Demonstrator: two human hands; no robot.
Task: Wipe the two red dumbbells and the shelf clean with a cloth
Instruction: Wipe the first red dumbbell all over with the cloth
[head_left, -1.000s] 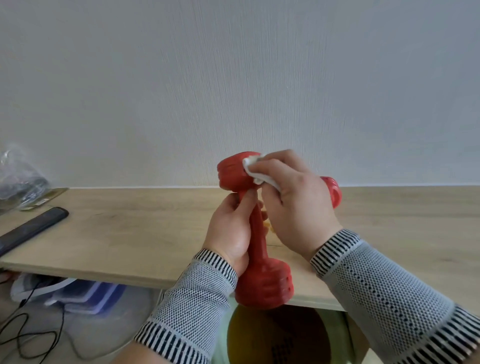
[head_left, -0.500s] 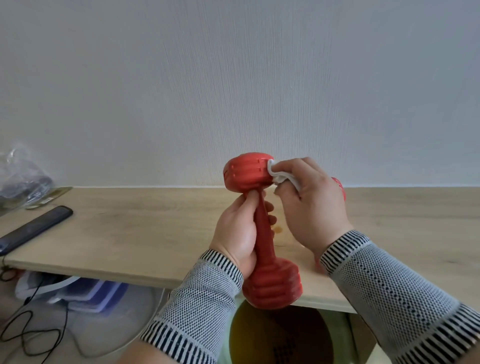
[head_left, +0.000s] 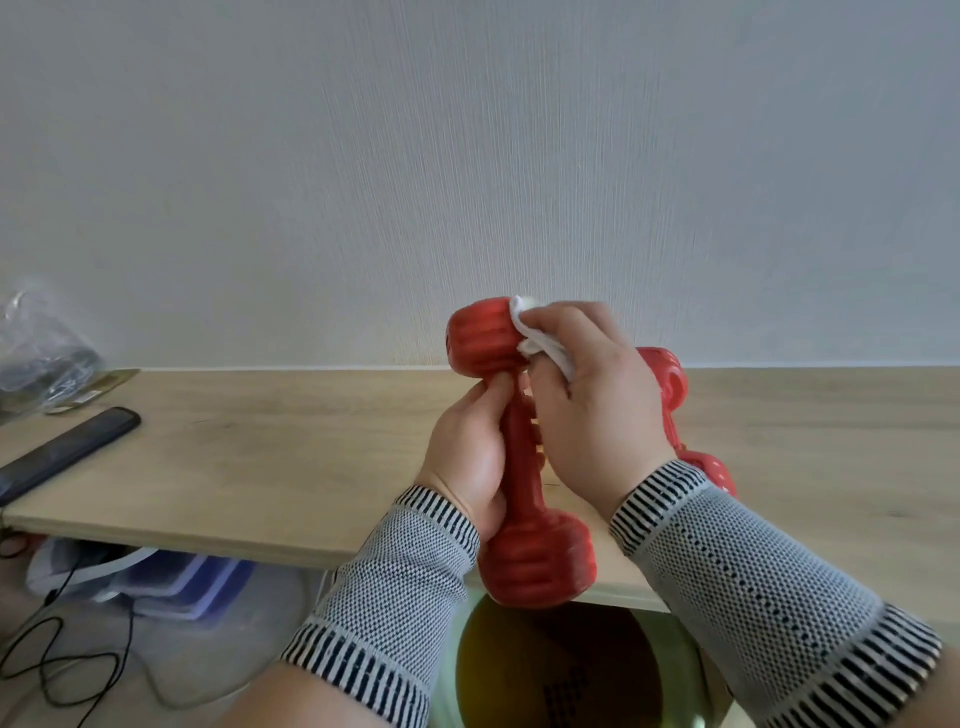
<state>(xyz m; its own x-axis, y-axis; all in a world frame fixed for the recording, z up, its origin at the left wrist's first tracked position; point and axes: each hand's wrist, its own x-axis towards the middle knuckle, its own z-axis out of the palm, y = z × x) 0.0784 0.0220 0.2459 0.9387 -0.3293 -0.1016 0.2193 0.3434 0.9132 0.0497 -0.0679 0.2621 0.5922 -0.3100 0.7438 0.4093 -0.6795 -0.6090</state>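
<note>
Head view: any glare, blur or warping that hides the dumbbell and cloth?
Head view: soft, even light, no glare; the held dumbbell, cloth and both hands are fairly sharp; wide-angle bending tilts the shelf edge; the second dumbbell is mostly hidden behind the right hand.

Both arms wear snug knit sleeves. The left sleeve (head_left: 395, 582) and the right sleeve (head_left: 753, 587) look grey, made of tiny black and white dots. Each end has a band of black and white stripes. The right one shows rows of little holes. The hands are bare.
</note>
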